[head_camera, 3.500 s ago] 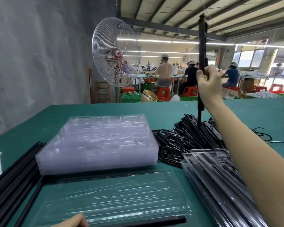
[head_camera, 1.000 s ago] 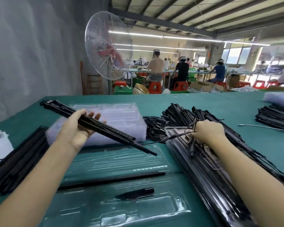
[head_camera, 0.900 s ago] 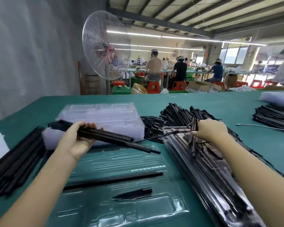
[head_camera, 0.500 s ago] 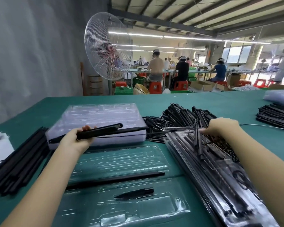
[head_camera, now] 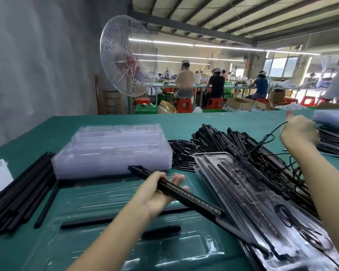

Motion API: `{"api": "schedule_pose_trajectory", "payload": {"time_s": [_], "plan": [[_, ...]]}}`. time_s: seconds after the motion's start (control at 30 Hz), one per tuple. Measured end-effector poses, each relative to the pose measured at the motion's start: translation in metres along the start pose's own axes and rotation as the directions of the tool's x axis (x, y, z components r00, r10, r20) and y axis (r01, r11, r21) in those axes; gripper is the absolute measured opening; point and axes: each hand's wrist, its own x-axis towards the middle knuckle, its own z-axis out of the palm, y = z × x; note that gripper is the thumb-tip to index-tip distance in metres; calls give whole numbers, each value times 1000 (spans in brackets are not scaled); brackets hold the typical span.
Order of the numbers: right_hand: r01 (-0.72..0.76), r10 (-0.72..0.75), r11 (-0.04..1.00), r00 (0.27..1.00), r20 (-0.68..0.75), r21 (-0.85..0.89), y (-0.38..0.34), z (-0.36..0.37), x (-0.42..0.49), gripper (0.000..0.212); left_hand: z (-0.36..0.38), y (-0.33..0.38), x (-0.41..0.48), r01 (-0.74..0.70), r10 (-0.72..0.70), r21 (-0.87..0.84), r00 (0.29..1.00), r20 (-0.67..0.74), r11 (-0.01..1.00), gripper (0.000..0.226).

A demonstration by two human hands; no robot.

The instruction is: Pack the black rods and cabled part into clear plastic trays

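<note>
Left hand (head_camera: 157, 194) gripped a black rod (head_camera: 194, 200), held tilted above the open clear tray (head_camera: 184, 249) on the green counter (head_camera: 184, 122). That tray contained one long rod (head_camera: 90, 222) and a short black piece (head_camera: 160, 232). Right hand (head_camera: 299, 133) was raised over the pile of rods (head_camera: 213, 137), fingers curled round a thin cable (head_camera: 280, 127) trailing down into the pile. Stack of empty trays (head_camera: 114, 151) stood behind; filled trays (head_camera: 252, 192) lay to the right
</note>
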Motion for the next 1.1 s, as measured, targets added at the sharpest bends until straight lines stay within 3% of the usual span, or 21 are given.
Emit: {"api": "schedule_pose_trajectory", "payload": {"time_s": [0.1, 0.2, 0.3, 0.37, 0.5, 0.63, 0.73, 0.8, 1.0, 1.1], "plan": [[-16, 42, 979, 991, -126, 204, 7, -1, 3, 64, 15, -37, -1, 210, -216, 149, 976, 23, 966, 19], [-43, 65, 969, 994, -84, 242, 10, 0, 0, 65, 29, -67, -2, 350, -385, 314, 921, 53, 882, 22], [-91, 91, 996, 986, 138, -8, 5, 5, 0, 76, 40, -81, -1, 346, -415, 334, 896, 159, 877, 24], [-84, 129, 985, 941, 313, -151, 1, 7, -3, 85, 45, -88, 2, 338, -404, 327, 901, 158, 883, 24], [-22, 100, 987, 860, 501, -160, -8, 14, -12, 89, 51, -105, 10, 295, -368, 358, 917, 155, 886, 16], [-25, 28, 1000, 933, 360, -14, -12, 25, -19, 82, 51, -114, 13, 268, -347, 373, 923, 164, 888, 17], [69, -94, 983, 985, 144, 168, -18, 32, -32, 72, 50, -114, 12, 265, -357, 404, 918, 172, 876, 18], [111, -131, 968, 988, 79, 224, -25, 37, -40, 69, 50, -113, 10, 262, -367, 428, 912, 182, 865, 19], [154, -178, 964, 979, 98, 216, -18, 46, -40, 67, 47, -107, 4, 285, -404, 456, 895, 188, 843, 19], [168, -168, 986, 966, 195, 18, -22, 44, -47, 68, 44, -91, -2, 339, -481, 553, 867, 131, 761, 22]]}}
